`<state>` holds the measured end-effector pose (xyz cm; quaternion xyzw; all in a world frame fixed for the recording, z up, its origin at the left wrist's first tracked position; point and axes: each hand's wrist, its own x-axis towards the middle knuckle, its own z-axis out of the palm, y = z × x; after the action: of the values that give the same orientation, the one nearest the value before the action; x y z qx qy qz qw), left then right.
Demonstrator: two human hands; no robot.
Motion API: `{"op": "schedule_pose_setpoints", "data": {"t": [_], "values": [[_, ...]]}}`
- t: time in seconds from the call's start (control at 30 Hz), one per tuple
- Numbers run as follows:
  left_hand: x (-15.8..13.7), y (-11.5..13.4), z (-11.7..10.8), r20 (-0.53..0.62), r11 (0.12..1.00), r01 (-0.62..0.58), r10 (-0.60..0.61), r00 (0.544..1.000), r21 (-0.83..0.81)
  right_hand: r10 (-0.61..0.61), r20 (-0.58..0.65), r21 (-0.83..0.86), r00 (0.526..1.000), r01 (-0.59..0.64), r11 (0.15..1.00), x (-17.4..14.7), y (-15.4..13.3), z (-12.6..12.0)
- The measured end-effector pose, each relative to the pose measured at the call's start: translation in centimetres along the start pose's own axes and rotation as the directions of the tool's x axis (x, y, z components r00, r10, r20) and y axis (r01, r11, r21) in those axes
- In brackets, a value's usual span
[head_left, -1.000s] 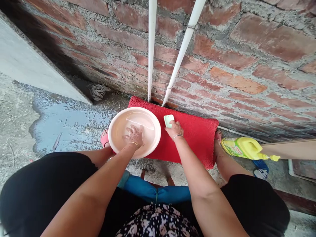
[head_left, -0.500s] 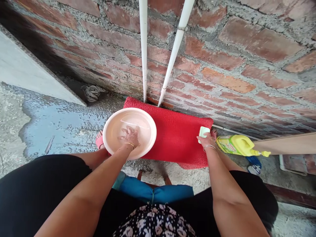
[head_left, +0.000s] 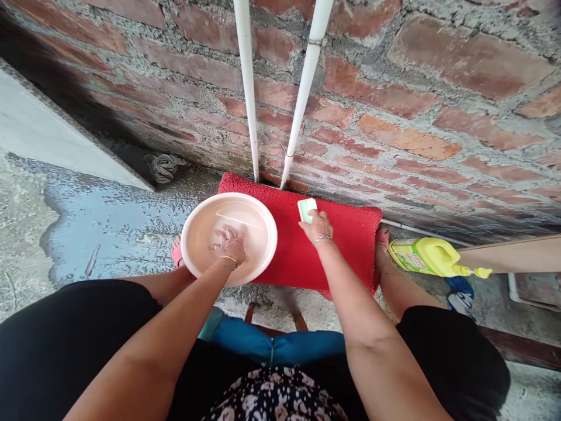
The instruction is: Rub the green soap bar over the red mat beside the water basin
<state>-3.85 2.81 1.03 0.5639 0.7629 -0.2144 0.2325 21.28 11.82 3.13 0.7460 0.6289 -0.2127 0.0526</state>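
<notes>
A pale pink basin of water stands on the left end of a red textured mat. My left hand is dipped in the water, its fingers spread and nothing visible in them. Over the middle of the mat, just right of the basin, my right hand grips a pale green rectangular block with a whitish edge, perhaps a scrubbing brush. Its underside is hidden, so I cannot tell whether it touches the mat.
A yellow jug lies tilted to the right of the mat. Two white pipes run down the brick wall behind. A grey rag sits on wet concrete near a leaning pale slab.
My right hand has moved left with the pale green block, from the mat's right end to its middle. My left hand stays in the basin.
</notes>
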Motion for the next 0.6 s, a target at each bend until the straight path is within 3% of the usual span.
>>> {"op": "schedule_pose_setpoints", "data": {"t": [0.1, 0.23, 0.4, 0.6], "values": [[0.2, 0.1, 0.2, 0.014, 1.0, 0.014, -0.014, 1.0, 0.012, -0.104, 0.052, -0.029, 0.993, 0.106, 0.994, 0.5, -3.4, 0.5], [0.7, 0.0, 0.9, 0.002, 0.999, 0.018, -0.018, 1.0, 0.032, -0.073, 0.09, -0.061, 0.993, 0.078, 0.995, 1.3, -2.1, 0.3], [0.8, -0.1, 1.1, -0.006, 1.0, 0.003, -0.003, 1.0, 0.031, 0.132, 0.032, -0.055, 0.991, -0.131, 0.99, 1.5, 6.6, -1.6], [0.5, -0.1, 0.7, -0.018, 1.0, 0.008, -0.007, 1.0, 0.019, 0.463, -0.017, -0.034, 0.886, -0.463, 0.886, -0.1, 17.7, -3.9]]}}
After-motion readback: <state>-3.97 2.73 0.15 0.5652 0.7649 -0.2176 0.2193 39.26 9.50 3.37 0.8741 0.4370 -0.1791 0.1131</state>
